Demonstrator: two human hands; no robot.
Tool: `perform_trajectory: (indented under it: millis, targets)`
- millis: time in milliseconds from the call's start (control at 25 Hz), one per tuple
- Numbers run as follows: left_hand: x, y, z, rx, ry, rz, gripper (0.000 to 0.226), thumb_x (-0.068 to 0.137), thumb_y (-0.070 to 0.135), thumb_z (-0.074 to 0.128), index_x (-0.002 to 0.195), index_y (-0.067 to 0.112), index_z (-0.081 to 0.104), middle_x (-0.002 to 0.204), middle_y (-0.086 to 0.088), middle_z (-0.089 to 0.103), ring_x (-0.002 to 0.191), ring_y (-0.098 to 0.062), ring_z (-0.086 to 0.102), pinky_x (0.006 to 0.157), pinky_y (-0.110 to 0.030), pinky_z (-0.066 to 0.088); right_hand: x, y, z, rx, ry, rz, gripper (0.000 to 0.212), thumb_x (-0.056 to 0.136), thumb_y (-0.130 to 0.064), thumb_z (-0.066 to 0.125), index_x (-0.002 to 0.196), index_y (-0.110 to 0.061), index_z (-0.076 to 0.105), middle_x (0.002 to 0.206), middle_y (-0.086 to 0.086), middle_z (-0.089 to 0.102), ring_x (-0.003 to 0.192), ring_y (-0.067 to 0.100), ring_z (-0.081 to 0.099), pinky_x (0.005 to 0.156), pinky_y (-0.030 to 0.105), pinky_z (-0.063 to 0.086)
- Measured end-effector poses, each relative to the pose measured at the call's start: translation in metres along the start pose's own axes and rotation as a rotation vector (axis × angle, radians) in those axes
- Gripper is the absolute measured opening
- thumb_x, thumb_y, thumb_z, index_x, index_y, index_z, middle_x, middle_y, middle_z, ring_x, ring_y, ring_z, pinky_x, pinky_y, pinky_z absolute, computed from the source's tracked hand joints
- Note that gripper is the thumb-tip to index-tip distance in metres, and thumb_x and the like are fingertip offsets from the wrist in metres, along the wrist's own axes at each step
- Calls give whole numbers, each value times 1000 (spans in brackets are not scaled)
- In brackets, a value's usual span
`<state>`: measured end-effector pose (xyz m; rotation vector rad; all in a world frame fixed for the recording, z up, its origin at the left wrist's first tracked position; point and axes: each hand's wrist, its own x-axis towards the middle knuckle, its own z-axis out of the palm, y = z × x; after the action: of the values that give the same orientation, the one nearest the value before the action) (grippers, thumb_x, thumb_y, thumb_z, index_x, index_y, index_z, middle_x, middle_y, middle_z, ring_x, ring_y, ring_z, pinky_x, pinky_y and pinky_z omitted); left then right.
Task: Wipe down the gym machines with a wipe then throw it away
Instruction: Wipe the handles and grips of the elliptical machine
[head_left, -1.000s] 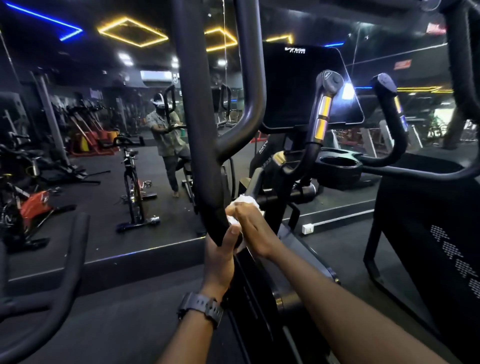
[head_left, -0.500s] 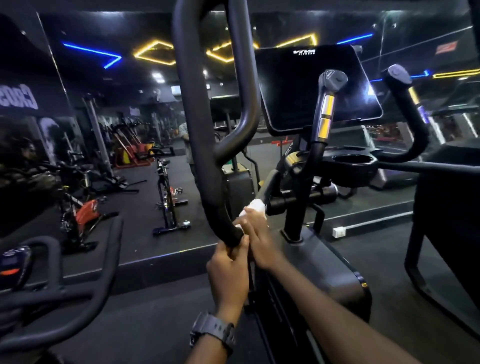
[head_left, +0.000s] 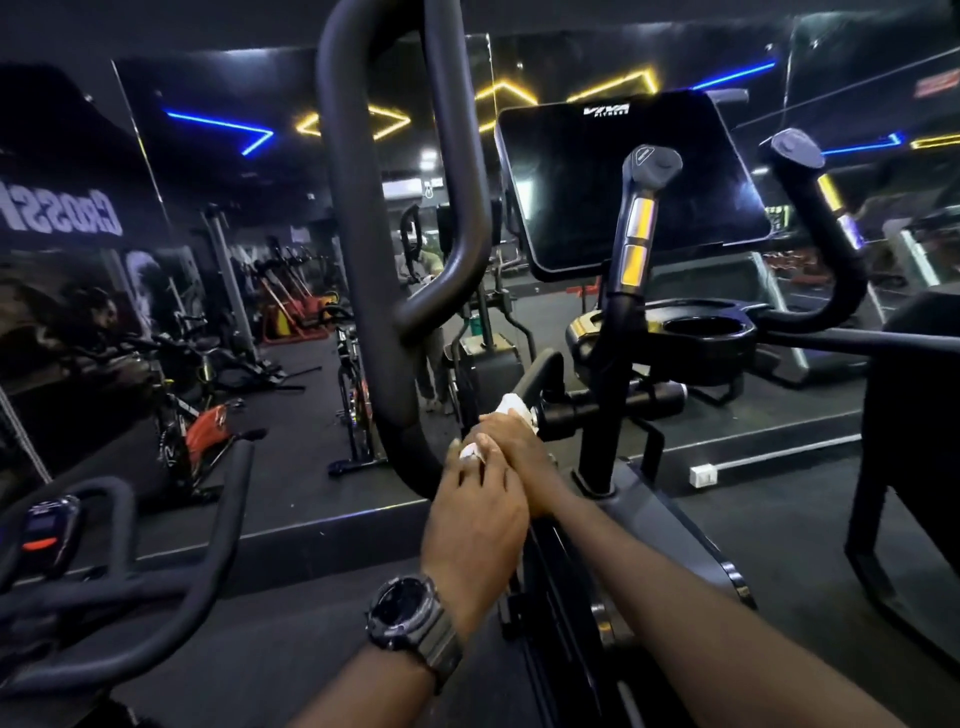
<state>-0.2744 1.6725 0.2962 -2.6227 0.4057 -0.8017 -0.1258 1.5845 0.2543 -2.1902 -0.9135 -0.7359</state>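
— Where's the wipe (head_left: 511, 404)?
— Bunched under the right hand (head_left: 511, 441), whose fingers curl round it low on the machine's handlebar (head_left: 363, 260).
— And the left hand (head_left: 475, 512)?
— Beside the right one, touching it; its grip I cannot tell.
— Any containers?
— A cup holder (head_left: 709, 332) below the screen (head_left: 571, 182); its inside looks dark.

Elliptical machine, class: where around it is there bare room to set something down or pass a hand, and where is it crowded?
Free: the cup holder right of the yellow-banded handle, and the loop gap inside the swing arm. Crowded: the swing arm's base, where left hand and right hand bunch around the wipe.
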Motion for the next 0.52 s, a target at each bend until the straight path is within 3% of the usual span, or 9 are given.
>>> perform_trajectory:
  millis: [80,200,360,520]
  targets:
    - [17,4,-7,95,-182,-37,42,97,12,38,135,-6,45,132,-26,54,121,-38,51,106,-48,34,20,20,-14,-13,94,17,41,100,-26,29,81,-18,64,85,2,60,87,20,52,89,44,40]
    - [41,6,2,122,-256,-141,48,97,10,41,141,-9,34,134,-27,51,118,-36,55,92,-41,45,46,42,-19,-5,191,56,41,96,-25,31,70,-15,61,76,4,59,77,23,52,81,47,43]
    - [61,14,28,87,-219,-209,58,94,8,37,145,-12,21,134,-28,47,120,-37,50,101,-43,42,18,32,12,183,228,-70,35,98,-25,33,74,-13,56,78,4,57,76,21,48,78,35,37]
    - [72,13,33,-25,-225,-227,61,91,15,41,146,-5,27,138,-19,43,125,-32,46,105,-39,40,61,94,-9,75,275,32,36,92,-27,31,73,-11,57,78,8,59,79,28,52,82,43,39]
